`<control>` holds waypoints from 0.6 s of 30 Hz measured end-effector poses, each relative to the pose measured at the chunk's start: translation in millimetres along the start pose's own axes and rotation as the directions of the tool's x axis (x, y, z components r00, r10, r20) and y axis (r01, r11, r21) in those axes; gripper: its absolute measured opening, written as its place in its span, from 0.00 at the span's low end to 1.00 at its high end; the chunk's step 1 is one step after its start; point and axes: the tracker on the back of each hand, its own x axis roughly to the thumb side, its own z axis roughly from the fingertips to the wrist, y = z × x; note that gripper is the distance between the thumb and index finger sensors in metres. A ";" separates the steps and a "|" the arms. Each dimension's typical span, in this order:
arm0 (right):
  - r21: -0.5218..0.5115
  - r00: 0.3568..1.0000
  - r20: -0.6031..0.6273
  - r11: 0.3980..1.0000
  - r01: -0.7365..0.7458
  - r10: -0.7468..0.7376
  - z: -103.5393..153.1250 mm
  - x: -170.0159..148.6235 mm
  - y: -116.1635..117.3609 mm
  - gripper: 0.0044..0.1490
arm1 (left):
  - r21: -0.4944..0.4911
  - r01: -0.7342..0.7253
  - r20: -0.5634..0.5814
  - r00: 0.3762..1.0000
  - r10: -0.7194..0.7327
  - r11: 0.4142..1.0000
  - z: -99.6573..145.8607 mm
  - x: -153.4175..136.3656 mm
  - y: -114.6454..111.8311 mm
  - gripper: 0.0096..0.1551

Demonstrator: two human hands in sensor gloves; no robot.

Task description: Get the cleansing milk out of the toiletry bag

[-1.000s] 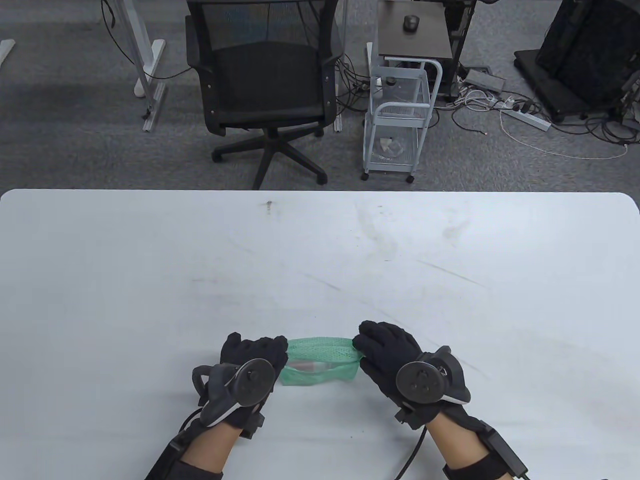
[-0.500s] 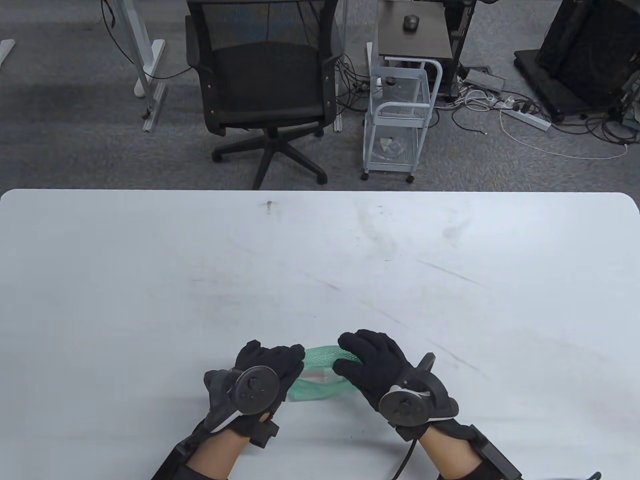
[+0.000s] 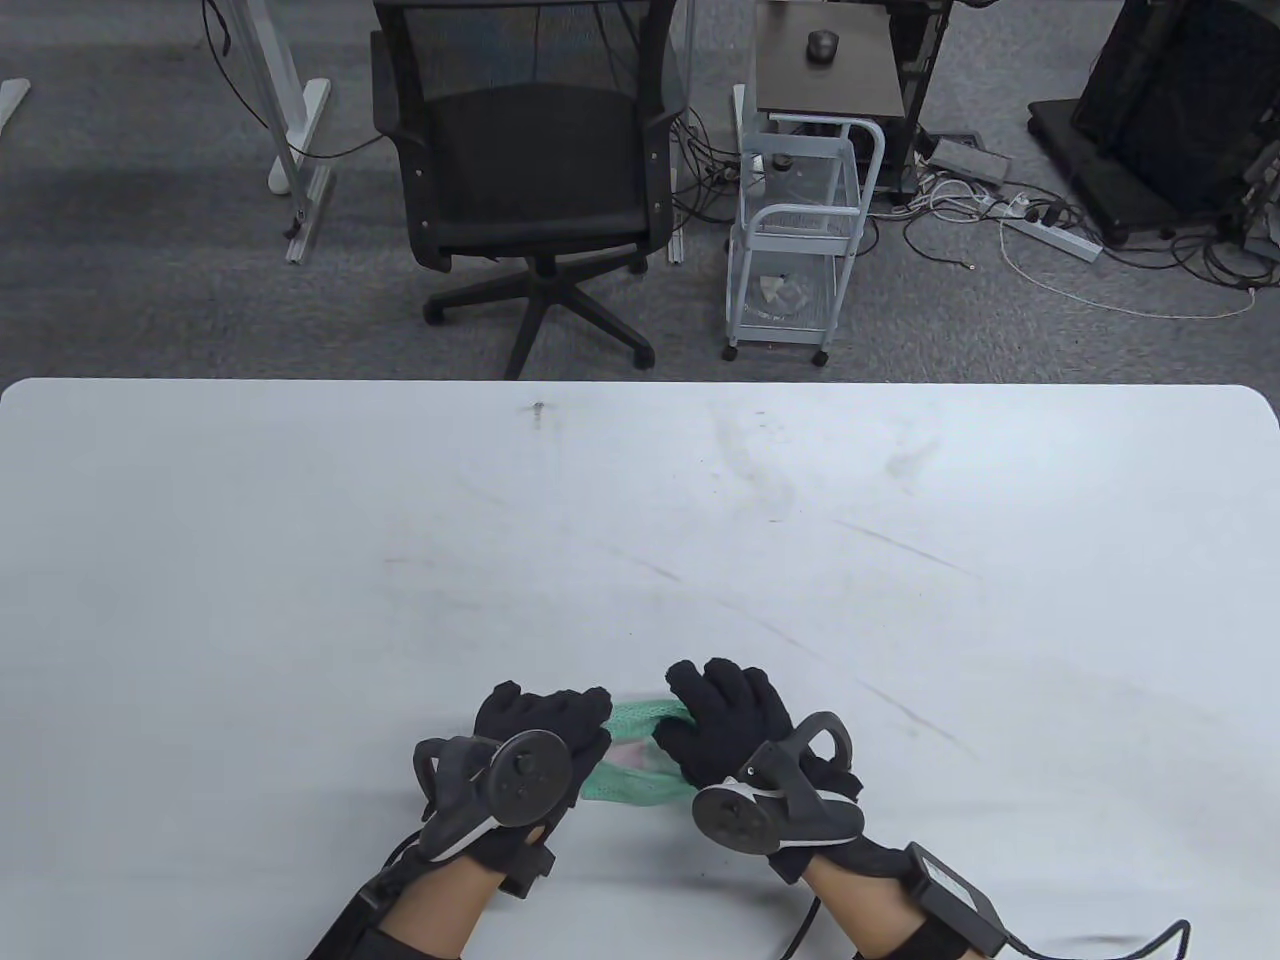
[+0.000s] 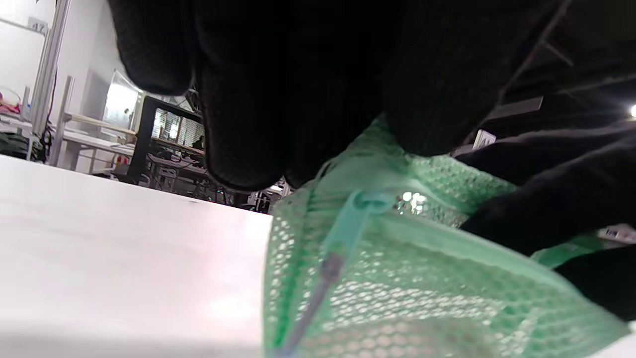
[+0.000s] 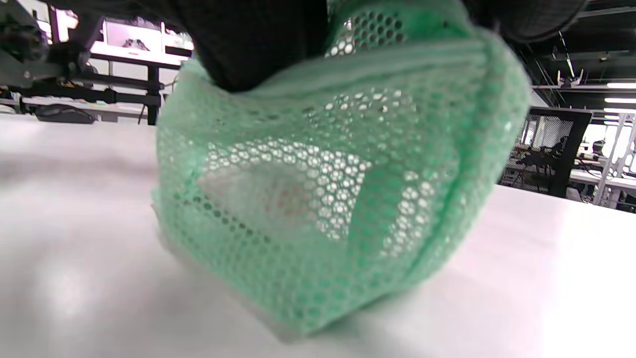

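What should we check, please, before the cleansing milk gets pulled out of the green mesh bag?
1. Left hand grips the toiletry bag at its end: ok.
2. Right hand is on the bag's top edge: ok.
3. Zipper pull at the left end, mouth open: ok.
4. Cleansing milk inside, pale shape through the mesh: ok.
5. Right hand's fingers reach the milk: cannot tell.
6. Bag rests on the table: ok.

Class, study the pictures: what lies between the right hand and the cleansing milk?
The green mesh toiletry bag encloses the cleansing milk, a pale pinkish shape behind the netting. The right hand and left hand grip the bag's ends from outside.
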 end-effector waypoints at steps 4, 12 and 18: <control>0.043 1.000 -0.017 0.999 -0.016 0.016 -3.1 2.4 4.8 0.34 | -0.035 0.026 -0.013 1.000 -0.026 0.999 -2.5 -1.2 -3.4 0.32; 0.133 0.998 -0.056 0.991 -0.035 0.042 -9.3 7.3 15.3 0.39 | -0.095 0.026 0.001 1.000 -0.026 0.995 -5.5 -0.5 -9.2 0.36; 0.215 0.995 -0.080 0.976 -0.032 0.051 -15.5 5.7 26.9 0.41 | -0.111 0.011 0.010 1.000 -0.010 0.994 -6.0 1.3 -10.7 0.36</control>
